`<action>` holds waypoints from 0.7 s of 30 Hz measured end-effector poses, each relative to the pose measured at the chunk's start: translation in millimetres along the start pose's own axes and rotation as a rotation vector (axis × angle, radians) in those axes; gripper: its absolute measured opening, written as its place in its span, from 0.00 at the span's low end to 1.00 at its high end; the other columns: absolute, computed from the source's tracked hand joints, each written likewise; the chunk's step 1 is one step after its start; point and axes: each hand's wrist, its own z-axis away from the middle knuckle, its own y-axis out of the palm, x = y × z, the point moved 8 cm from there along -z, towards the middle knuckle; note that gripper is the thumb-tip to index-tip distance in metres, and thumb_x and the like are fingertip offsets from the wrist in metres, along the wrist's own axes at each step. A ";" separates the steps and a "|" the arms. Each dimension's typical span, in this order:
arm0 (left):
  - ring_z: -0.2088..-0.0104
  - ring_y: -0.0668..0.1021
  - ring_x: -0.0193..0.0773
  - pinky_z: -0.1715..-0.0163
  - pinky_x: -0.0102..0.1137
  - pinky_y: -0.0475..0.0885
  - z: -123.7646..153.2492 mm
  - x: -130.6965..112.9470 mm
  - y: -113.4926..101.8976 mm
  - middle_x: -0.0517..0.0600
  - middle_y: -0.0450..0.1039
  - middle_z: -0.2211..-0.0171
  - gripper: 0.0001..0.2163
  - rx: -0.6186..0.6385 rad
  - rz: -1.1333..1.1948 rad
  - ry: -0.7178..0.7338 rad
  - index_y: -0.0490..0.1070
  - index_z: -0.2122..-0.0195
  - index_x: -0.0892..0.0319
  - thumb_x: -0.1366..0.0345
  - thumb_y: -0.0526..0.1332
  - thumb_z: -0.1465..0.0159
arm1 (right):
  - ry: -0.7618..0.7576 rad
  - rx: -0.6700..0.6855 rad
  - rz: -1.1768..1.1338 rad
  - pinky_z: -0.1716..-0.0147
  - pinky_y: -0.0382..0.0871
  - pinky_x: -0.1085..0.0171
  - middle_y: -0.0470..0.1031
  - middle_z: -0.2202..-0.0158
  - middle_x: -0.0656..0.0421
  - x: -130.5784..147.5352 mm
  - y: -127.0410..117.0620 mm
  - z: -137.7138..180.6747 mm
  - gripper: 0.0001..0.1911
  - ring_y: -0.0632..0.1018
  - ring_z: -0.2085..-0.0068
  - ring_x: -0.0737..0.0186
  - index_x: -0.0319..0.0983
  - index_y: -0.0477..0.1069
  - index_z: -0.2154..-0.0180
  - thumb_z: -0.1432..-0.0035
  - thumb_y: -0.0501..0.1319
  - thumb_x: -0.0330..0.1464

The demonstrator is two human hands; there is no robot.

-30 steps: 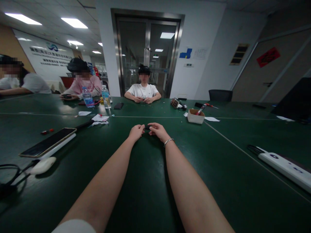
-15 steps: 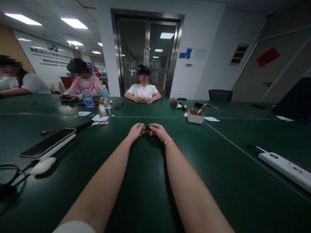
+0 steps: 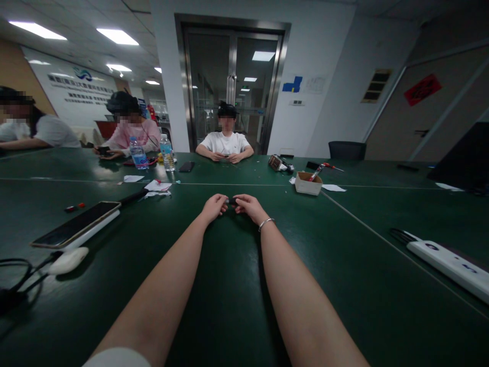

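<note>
Both my arms reach out over the dark green table (image 3: 344, 265). My left hand (image 3: 214, 206) and my right hand (image 3: 247, 206) meet at the middle of the table, fingers curled. Between them they pinch a small dark object (image 3: 230, 202), too small to name. A thin bracelet (image 3: 265, 222) circles my right wrist.
A phone on a white slab (image 3: 76, 227) and a white charger with cable (image 3: 66, 260) lie at left. A white power strip (image 3: 446, 262) lies at right. A small cardboard box (image 3: 307, 182), bottles (image 3: 137, 153) and three seated people are farther back.
</note>
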 end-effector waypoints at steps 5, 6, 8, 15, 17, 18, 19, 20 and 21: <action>0.76 0.70 0.30 0.82 0.22 0.62 2.5 -5.2 1.7 0.49 0.69 0.72 0.11 0.020 -0.002 0.025 0.67 0.62 0.60 0.60 0.56 0.42 | 0.016 -0.008 -0.002 0.79 0.72 0.72 0.75 0.76 0.59 0.4 0.3 0.9 0.06 0.74 0.80 0.72 0.35 0.71 0.63 0.45 0.59 0.23; 0.77 0.69 0.30 0.82 0.23 0.62 2.8 -5.3 2.1 0.48 0.69 0.74 0.11 0.024 -0.004 0.018 0.67 0.62 0.60 0.60 0.55 0.41 | 0.018 -0.011 -0.001 0.79 0.72 0.72 0.75 0.76 0.59 0.5 0.3 1.0 0.07 0.74 0.81 0.73 0.35 0.71 0.63 0.45 0.58 0.23; 0.77 0.69 0.30 0.82 0.22 0.62 2.8 -6.4 1.5 0.48 0.68 0.74 0.10 0.017 -0.017 0.028 0.68 0.61 0.60 0.62 0.55 0.42 | 0.023 -0.014 0.000 0.80 0.72 0.72 0.75 0.76 0.59 0.6 0.6 1.0 0.07 0.74 0.81 0.73 0.34 0.70 0.63 0.45 0.58 0.23; 0.76 0.69 0.30 0.83 0.22 0.62 -1.7 -0.7 -0.3 0.49 0.69 0.71 0.10 0.005 -0.018 0.028 0.68 0.61 0.59 0.62 0.54 0.42 | 0.027 -0.006 -0.004 0.79 0.72 0.72 0.75 0.77 0.59 1.2 1.4 1.5 0.06 0.74 0.81 0.73 0.34 0.70 0.63 0.45 0.58 0.23; 0.75 0.70 0.30 0.82 0.22 0.62 -2.2 0.4 -0.5 0.49 0.69 0.70 0.11 0.005 -0.014 0.031 0.68 0.61 0.60 0.62 0.55 0.42 | 0.024 -0.006 -0.004 0.79 0.72 0.73 0.75 0.77 0.60 1.7 1.4 2.0 0.06 0.74 0.81 0.73 0.34 0.70 0.63 0.44 0.58 0.23; 0.75 0.70 0.30 0.82 0.22 0.62 -2.2 0.8 -0.1 0.49 0.70 0.71 0.11 0.010 -0.010 0.031 0.68 0.60 0.60 0.61 0.55 0.42 | 0.024 -0.006 -0.003 0.79 0.72 0.73 0.75 0.77 0.59 1.7 1.4 2.1 0.06 0.74 0.81 0.73 0.34 0.70 0.63 0.44 0.58 0.23; 0.75 0.70 0.30 0.82 0.22 0.62 -2.1 0.9 0.0 0.49 0.70 0.71 0.11 0.012 -0.009 0.033 0.68 0.61 0.60 0.61 0.54 0.41 | 0.024 -0.006 -0.003 0.79 0.72 0.73 0.75 0.77 0.59 1.6 1.4 2.0 0.06 0.74 0.81 0.73 0.34 0.70 0.63 0.45 0.58 0.23; 0.75 0.71 0.31 0.82 0.22 0.63 -2.0 0.6 -0.3 0.50 0.70 0.71 0.11 0.009 -0.011 0.039 0.68 0.61 0.60 0.61 0.54 0.41 | 0.024 -0.005 -0.002 0.79 0.72 0.73 0.75 0.77 0.59 1.4 1.4 1.8 0.05 0.74 0.81 0.72 0.34 0.70 0.63 0.45 0.59 0.24; 0.73 0.72 0.31 0.82 0.22 0.63 -1.7 -0.1 -0.9 0.50 0.70 0.71 0.11 0.001 -0.014 0.049 0.68 0.61 0.60 0.61 0.55 0.42 | 0.024 -0.005 -0.003 0.79 0.72 0.73 0.75 0.78 0.59 1.0 1.3 1.5 0.05 0.74 0.81 0.72 0.34 0.70 0.64 0.45 0.59 0.24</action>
